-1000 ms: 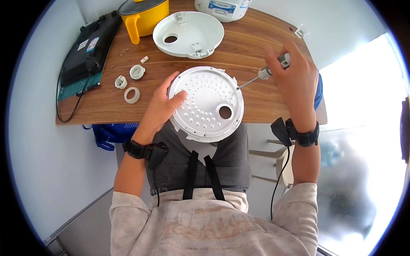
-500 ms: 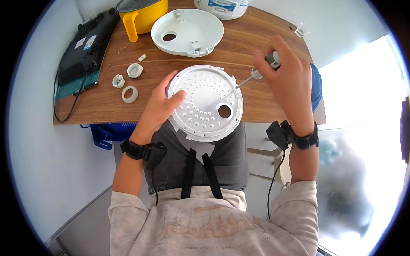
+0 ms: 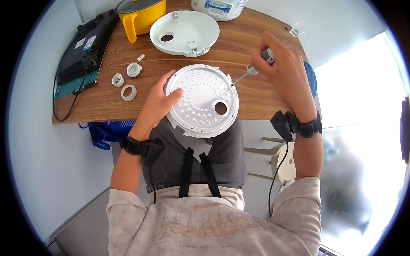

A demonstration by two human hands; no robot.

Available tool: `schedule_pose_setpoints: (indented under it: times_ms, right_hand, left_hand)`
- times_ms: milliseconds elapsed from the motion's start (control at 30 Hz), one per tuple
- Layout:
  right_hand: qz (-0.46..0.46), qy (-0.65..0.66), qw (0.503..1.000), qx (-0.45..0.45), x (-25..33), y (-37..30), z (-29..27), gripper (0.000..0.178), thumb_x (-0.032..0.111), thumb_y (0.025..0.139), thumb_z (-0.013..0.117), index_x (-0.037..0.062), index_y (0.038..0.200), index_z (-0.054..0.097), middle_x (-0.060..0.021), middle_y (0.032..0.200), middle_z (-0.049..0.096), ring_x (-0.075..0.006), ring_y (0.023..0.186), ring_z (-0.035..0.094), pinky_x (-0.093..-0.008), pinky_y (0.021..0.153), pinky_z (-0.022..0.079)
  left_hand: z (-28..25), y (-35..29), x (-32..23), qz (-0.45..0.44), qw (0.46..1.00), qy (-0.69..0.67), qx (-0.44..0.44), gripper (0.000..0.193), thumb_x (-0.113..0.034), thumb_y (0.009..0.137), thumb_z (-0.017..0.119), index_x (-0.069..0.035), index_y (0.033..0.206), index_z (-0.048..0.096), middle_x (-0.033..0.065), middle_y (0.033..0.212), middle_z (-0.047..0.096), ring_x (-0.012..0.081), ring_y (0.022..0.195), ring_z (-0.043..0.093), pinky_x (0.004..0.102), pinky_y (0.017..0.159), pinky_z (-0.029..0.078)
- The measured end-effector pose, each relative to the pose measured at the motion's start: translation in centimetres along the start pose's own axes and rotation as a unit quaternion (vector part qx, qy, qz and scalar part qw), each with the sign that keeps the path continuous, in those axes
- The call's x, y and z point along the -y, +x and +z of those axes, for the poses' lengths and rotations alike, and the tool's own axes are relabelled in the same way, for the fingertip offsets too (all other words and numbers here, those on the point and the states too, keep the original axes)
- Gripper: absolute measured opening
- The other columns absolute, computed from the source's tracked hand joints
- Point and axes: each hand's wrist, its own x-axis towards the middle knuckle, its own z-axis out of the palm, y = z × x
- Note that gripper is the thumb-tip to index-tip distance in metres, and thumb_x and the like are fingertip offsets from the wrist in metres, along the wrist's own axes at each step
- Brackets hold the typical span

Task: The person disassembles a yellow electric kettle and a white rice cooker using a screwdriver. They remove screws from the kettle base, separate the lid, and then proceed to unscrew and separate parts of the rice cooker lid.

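A round white pot lid (image 3: 200, 94), its inner metal side covered in small bumps and pierced by one round hole, is tilted at the table's near edge. My left hand (image 3: 161, 100) grips its left rim, thumb on the bumpy face and the other fingers around the edge. My right hand (image 3: 279, 64) is closed around the grey handle of a screwdriver (image 3: 252, 70). The screwdriver's tip meets the lid's upper right rim, where a small dark screw or screw hole shows. Beyond the lid lies a white, shallow round cover (image 3: 186, 36) with an oval opening.
Left of the lid lie a white ring (image 3: 128, 92), two small white caps (image 3: 133, 69) and tiny loose parts. A black device (image 3: 85, 51) rests on a green mat (image 3: 64, 90). At the back stand a yellow pot (image 3: 147, 19) and a white container (image 3: 218, 9).
The lid and both hands appear slightly further left in the view, as does most of the table. The screwdriver's tip stays at the same rim spot.
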Motion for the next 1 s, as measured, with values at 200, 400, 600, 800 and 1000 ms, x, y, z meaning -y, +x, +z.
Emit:
schedule_pose_setpoints:
  times_ms: [200, 400, 600, 800, 1000]
  right_hand:
    - [-0.021, -0.005, 0.999, 0.039, 0.0, -0.1, -0.8, 0.028, 0.029, 0.094, 0.068, 0.0053, 0.093, 0.052, -0.0114, 0.066, 0.058, -0.0253, 0.057, 0.051, -0.0363, 0.059, 0.045]
    - [-0.076, -0.019, 0.995, 0.059, -0.5, -0.1, -1.7, 0.025, 0.024, 0.097, 0.065, 0.0032, 0.096, 0.053, -0.0138, 0.069, 0.065, -0.0319, 0.061, 0.062, -0.0400, 0.059, 0.047]
    - [-0.071, -0.013, 0.995, 0.063, -0.9, 0.2, -1.5, 0.032, 0.031, 0.095, 0.068, 0.0028, 0.097, 0.054, -0.0152, 0.070, 0.067, -0.0344, 0.063, 0.064, -0.0413, 0.060, 0.049]
    - [0.020, -0.195, 0.980, 0.031, 0.8, 0.0, -0.9, 0.041, 0.039, 0.091, 0.072, 0.0012, 0.093, 0.056, -0.0146, 0.066, 0.064, -0.0350, 0.061, 0.064, -0.0449, 0.055, 0.048]
    - [0.004, -0.069, 0.995, 0.073, 0.9, 0.0, -1.1, 0.036, 0.032, 0.092, 0.072, 0.0012, 0.095, 0.055, -0.0146, 0.069, 0.063, -0.0310, 0.059, 0.060, -0.0411, 0.055, 0.046]
  left_hand:
    - [0.2, -0.1, -0.2, -0.005, 1.000, 0.001, 0.000, 0.065, -0.013, 0.092, 0.070, 0.003, 0.149, 0.042, 0.0131, 0.132, 0.060, 0.0123, 0.107, 0.059, 0.0245, 0.086, 0.051]
    - [0.2, -0.2, -0.3, 0.004, 1.000, -0.004, -0.003, 0.063, -0.011, 0.092, 0.069, 0.004, 0.148, 0.043, 0.0131, 0.132, 0.059, 0.0123, 0.107, 0.059, 0.0247, 0.086, 0.051]
    - [0.2, -0.3, -0.4, -0.001, 1.000, -0.009, -0.002, 0.064, -0.012, 0.092, 0.070, 0.003, 0.148, 0.044, 0.0126, 0.130, 0.060, 0.0115, 0.103, 0.059, 0.0242, 0.083, 0.051]
    - [0.1, -0.2, -0.2, -0.008, 1.000, -0.011, -0.003, 0.065, -0.014, 0.092, 0.071, 0.002, 0.149, 0.043, 0.0129, 0.129, 0.061, 0.0119, 0.102, 0.060, 0.0245, 0.083, 0.052]
    - [0.0, -0.1, 0.2, 0.000, 1.000, -0.015, -0.006, 0.066, -0.015, 0.092, 0.071, 0.002, 0.149, 0.042, 0.0136, 0.130, 0.061, 0.0119, 0.103, 0.060, 0.0249, 0.085, 0.052]
